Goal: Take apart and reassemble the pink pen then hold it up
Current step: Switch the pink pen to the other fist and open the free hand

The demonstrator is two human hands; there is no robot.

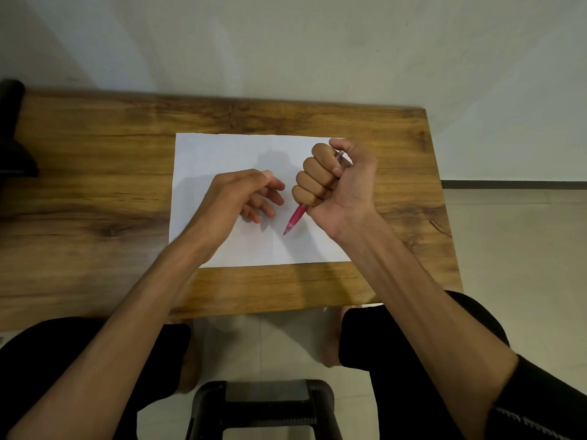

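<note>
Table (95, 160) left half and right edge lie bare. White paper (222, 154) centre lies flat, no obstruction. Dark object (12, 131) occupies far left corner. Stool (263, 404) stands below near edge

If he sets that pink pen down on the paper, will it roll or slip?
The pink pen looks round and slim, so it would probably roll on the flat white paper. Its pink grip section may add some friction. It looks rigid and light, gripped in the right hand.

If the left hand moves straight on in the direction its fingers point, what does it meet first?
Most likely the pink pen jutting below the fisted right hand. The left hand has fingers aimed right, over the white paper; depth is unclear, so it might pass.
</note>
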